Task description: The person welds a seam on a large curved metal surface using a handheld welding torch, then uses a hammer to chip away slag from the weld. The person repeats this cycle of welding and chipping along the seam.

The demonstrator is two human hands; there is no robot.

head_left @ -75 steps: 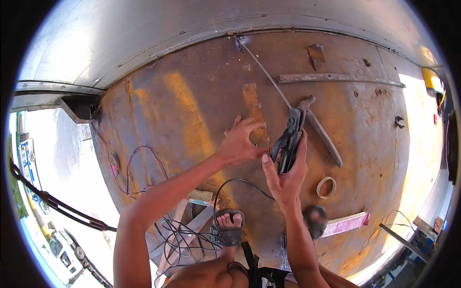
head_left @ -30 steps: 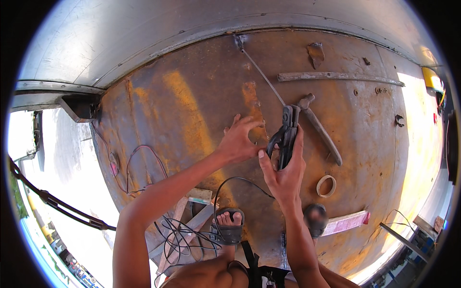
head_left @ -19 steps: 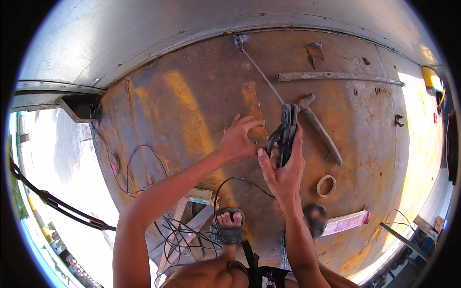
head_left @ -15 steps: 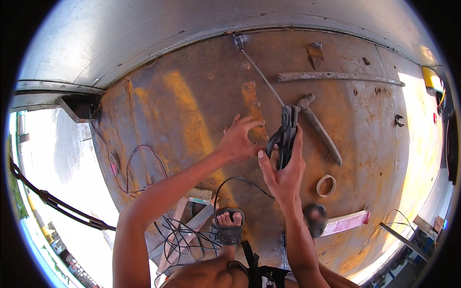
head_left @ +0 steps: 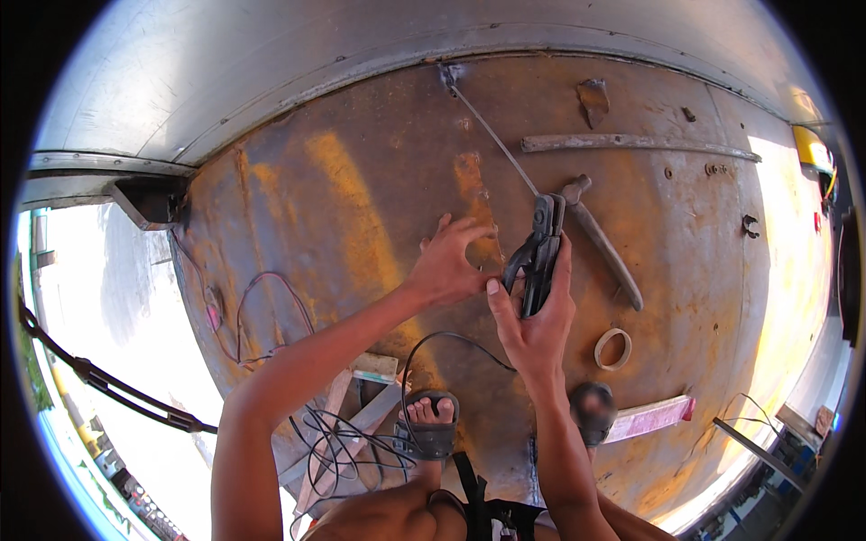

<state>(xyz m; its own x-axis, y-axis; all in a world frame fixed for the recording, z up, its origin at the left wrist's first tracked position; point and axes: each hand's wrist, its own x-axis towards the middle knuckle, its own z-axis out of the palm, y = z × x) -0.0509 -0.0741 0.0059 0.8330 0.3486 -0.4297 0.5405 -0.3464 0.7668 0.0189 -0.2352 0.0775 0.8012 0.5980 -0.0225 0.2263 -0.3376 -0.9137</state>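
R hand (head_left: 536, 341) grips blk rod holder (head_left: 545, 236); L hand (head_left: 447, 267) empty, fingers spread, just left. Rod (head_left: 496, 142) tip's far, nr metal wall (head_left: 541, 25); prob. best held steady, L fingers clear.

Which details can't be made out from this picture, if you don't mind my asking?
All in the head view:
- Whether the tip of the grey rod touches the floor: too small to tell.
- Lower grip of the black electrode holder: covered by the right hand.
- Where the black cable runs past the right wrist: hidden by that wrist.
- Toes of the right foot: blurred.
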